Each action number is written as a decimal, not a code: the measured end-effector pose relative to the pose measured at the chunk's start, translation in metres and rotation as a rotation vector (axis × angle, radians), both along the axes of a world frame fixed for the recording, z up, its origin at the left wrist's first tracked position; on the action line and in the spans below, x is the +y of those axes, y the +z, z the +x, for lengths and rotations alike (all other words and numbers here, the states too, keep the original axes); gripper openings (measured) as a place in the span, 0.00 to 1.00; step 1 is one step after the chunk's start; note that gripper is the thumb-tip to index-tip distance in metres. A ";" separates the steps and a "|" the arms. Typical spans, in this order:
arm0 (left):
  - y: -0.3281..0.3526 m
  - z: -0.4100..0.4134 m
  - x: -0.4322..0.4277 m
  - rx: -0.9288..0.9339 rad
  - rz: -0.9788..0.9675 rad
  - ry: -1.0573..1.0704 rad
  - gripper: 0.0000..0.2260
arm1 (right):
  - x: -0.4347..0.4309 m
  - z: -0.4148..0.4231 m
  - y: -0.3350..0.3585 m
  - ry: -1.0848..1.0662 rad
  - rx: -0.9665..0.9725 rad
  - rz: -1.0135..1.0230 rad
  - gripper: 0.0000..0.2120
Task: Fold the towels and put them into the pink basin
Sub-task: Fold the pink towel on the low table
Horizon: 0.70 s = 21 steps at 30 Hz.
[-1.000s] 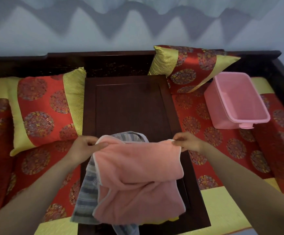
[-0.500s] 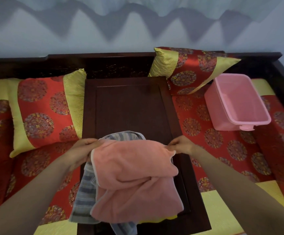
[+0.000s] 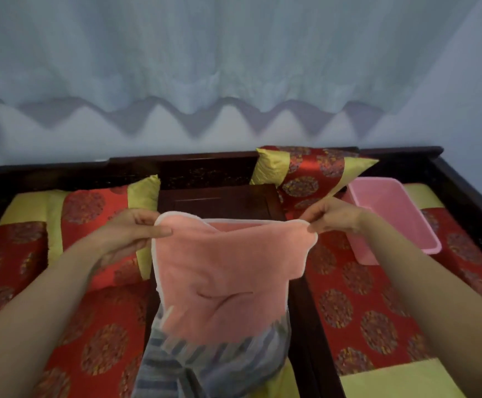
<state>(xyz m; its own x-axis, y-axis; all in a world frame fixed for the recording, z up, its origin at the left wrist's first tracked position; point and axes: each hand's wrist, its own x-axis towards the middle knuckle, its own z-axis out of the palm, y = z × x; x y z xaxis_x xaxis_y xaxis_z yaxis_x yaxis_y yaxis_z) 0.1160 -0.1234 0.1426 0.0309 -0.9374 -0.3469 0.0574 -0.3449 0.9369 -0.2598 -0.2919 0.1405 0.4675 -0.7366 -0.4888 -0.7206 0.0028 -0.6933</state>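
A pink towel (image 3: pixel 219 277) with a white hem hangs in the air in front of me over the dark wooden table (image 3: pixel 219 201). My left hand (image 3: pixel 132 234) pinches its upper left corner. My right hand (image 3: pixel 331 218) pinches its upper right corner. Below the pink towel lies a grey striped towel (image 3: pixel 205 363), crumpled at the table's near end. The pink basin (image 3: pixel 400 225) stands on the red seat to the right, beyond my right forearm; nothing shows in the part of it that I see.
A red and yellow cushion (image 3: pixel 101 216) lies left of the table, another cushion (image 3: pixel 308 173) leans at the back right. A dark wooden frame (image 3: pixel 61 170) runs behind and along the right side. A pale curtain hangs above.
Both hands have lifted the pink towel up off the striped towel and pulled its top edge wider. The view has tilted upward, showing more curtain.
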 end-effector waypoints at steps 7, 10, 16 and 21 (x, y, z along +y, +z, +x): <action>0.038 0.020 0.001 0.114 -0.344 0.302 0.21 | -0.002 0.011 0.050 -0.122 -0.117 -0.258 0.09; 0.036 0.013 0.010 0.096 -0.391 0.353 0.13 | 0.002 0.014 0.048 -0.225 -0.220 -0.378 0.09; 0.045 0.014 0.009 -0.310 -0.418 0.378 0.09 | 0.003 0.021 0.042 -0.217 -0.386 -0.591 0.12; 0.057 0.018 -0.004 -0.531 -0.390 0.256 0.13 | 0.003 0.025 0.027 -0.199 -0.314 -0.686 0.08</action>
